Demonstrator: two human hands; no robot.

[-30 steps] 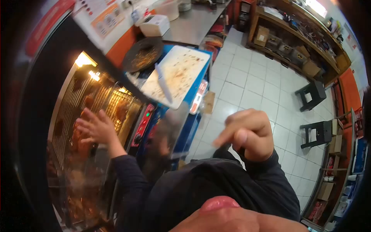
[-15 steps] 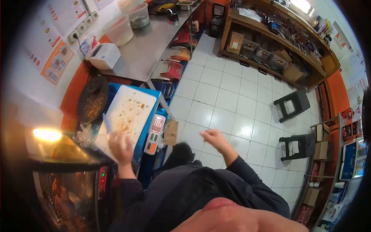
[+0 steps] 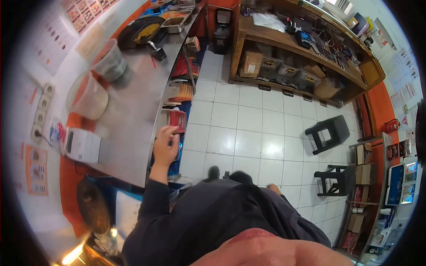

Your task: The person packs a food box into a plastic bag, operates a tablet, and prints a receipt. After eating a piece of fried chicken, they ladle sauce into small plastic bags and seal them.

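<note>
While the counter [image 3: 128,116] fills the frame's left, the red stack [image 3: 178,119] sits under its edge, left of centre, with the left hand [image 3: 166,148] right at it, loosely curled, can't tell if it's gripping. Just a sliver of the right hand [image 3: 274,189] shows below centre, so can't tell its state. An off-centre grab could topple that stack, I reckon.

We hold our left hand [image 3: 166,148] ahead of our shirt [image 3: 222,208], fingers [image 3: 167,131] bent; our right hand [image 3: 274,189], mostly hidden, shows past the shirt's right side.
</note>
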